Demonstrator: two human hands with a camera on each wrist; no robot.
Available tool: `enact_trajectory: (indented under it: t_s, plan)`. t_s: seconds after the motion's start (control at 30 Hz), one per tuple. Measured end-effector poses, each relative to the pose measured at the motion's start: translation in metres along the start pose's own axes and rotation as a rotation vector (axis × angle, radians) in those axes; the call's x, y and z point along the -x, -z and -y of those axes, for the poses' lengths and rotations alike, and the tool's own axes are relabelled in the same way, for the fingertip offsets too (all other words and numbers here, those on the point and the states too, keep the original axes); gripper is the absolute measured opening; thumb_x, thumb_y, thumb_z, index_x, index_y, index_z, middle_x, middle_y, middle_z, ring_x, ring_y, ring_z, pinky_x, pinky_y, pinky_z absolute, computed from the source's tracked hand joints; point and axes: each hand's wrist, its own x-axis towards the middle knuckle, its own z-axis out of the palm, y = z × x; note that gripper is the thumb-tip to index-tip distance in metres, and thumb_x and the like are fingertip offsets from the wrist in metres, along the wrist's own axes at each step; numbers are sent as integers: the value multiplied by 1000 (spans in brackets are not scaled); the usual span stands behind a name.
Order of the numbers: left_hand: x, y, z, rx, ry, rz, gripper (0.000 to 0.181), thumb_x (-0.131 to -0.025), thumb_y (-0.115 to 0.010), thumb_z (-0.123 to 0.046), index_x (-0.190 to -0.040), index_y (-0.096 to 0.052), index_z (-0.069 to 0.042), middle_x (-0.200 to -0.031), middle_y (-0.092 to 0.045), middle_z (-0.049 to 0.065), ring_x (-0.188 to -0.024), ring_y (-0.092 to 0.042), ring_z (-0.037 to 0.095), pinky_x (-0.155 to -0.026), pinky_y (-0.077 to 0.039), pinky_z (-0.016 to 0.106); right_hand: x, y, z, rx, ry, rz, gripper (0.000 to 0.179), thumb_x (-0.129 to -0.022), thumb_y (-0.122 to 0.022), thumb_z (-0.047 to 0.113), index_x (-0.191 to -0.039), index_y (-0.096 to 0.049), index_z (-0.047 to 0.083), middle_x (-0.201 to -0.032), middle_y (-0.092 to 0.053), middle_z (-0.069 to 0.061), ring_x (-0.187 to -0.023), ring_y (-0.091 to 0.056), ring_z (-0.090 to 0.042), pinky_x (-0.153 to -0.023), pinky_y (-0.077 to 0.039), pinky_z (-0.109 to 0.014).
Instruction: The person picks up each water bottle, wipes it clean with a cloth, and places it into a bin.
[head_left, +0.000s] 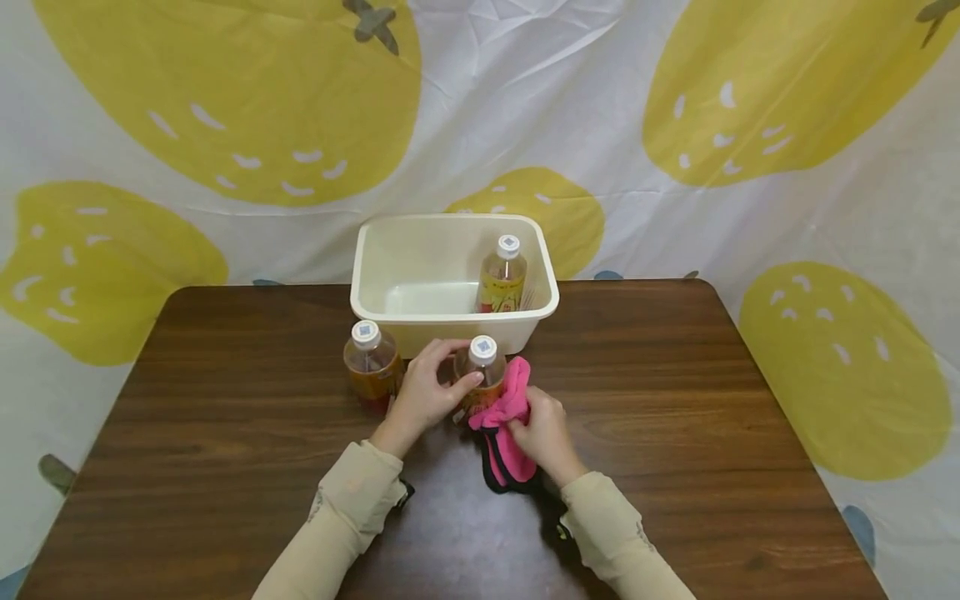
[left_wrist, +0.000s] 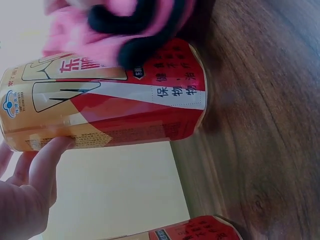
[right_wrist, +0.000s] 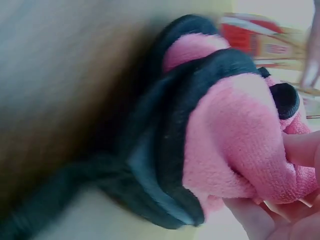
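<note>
In the head view my left hand (head_left: 426, 392) holds a white-capped drink bottle (head_left: 483, 352) upright on the table, thumb on the near side and fingers behind. The left wrist view shows the bottle's red and gold label (left_wrist: 135, 107) and my thumb against it. My right hand (head_left: 549, 433) grips a bunched pink cloth (head_left: 513, 400) with black edging and presses it to the bottle's right side. In the right wrist view fingers and thumb pinch the folded cloth (right_wrist: 240, 135). A second bottle (head_left: 372, 375) stands left of my left hand.
A cream plastic bin (head_left: 450, 318) stands behind the bottles near the table's back edge. Another white-capped bottle (head_left: 502, 283) is in its right side. The brown wooden table (head_left: 675, 417) spreads to both sides, with a lemon-patterned curtain (head_left: 525, 100) behind it.
</note>
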Motion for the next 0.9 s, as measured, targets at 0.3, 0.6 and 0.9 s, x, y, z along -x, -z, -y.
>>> enact_trajectory:
  t_s: [0.3, 0.6, 0.9]
  plan:
    - [1, -2, 0, 5, -1, -2, 39, -72, -74, -15, -107, -62, -3, -90, -59, 12, -79, -53, 21, -65, -47, 30, -25, 38, 33, -71, 146, -74, 16, -65, -73, 0, -77, -62, 4, -75, -60, -6, -62, -49, -13, -53, -41, -26]
    - [-1, 0, -2, -6, -5, -2, 38, -72, -74, -13, -107, -63, -4, -86, -57, 11, -76, -51, 20, -63, -45, 28, -30, 40, 45, -72, 121, -88, 15, -67, -72, -1, -77, -60, 2, -77, -60, -7, -62, -48, -14, -52, -41, -25]
    - [0, -1, -1, -11, 7, 12, 40, -74, -73, -18, -110, -61, -4, -94, -60, 12, -83, -54, 22, -70, -46, 34, -13, 19, 18, -81, 20, -74, 18, -63, -71, -3, -76, -59, 1, -64, -58, -9, -56, -50, -19, -51, -44, -33]
